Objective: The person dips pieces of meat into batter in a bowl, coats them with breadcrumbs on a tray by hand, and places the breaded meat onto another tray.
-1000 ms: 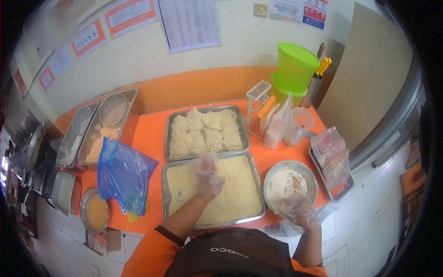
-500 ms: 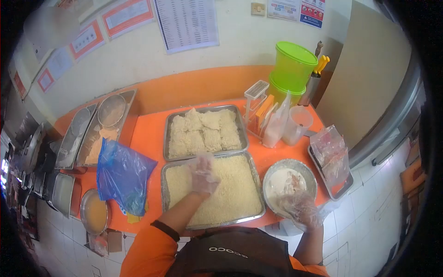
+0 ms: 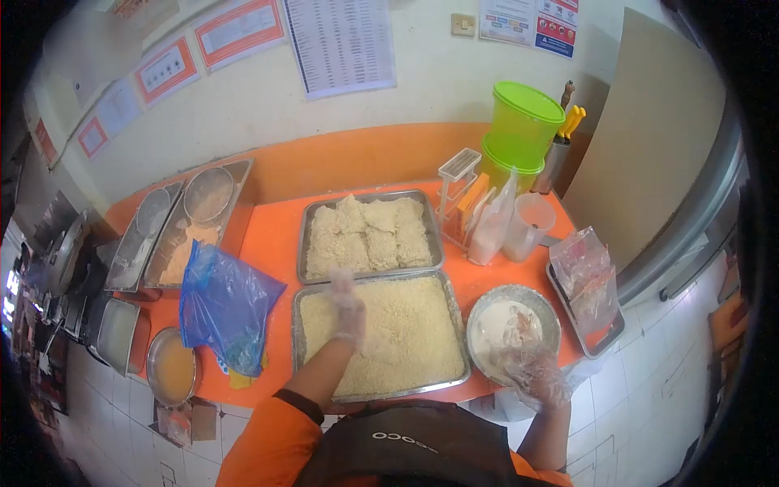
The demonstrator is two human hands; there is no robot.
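With our gloved left hand (image 3: 349, 312) pressing loosely open into the rectangular steel breadcrumb tray (image 3: 302, 341) and gloved right hand (image 3: 531, 369) gripping a battered piece in the round metal bowl (image 3: 553, 312), batter drips could clump crumbs.

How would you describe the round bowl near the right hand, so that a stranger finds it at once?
Start at the orange counter. To the right of the near rectangular metal tray of loose breadcrumbs sits a round metal bowl holding pale batter. The gloved right hand hovers at its near rim. Unlike the rectangular trays, it is round.
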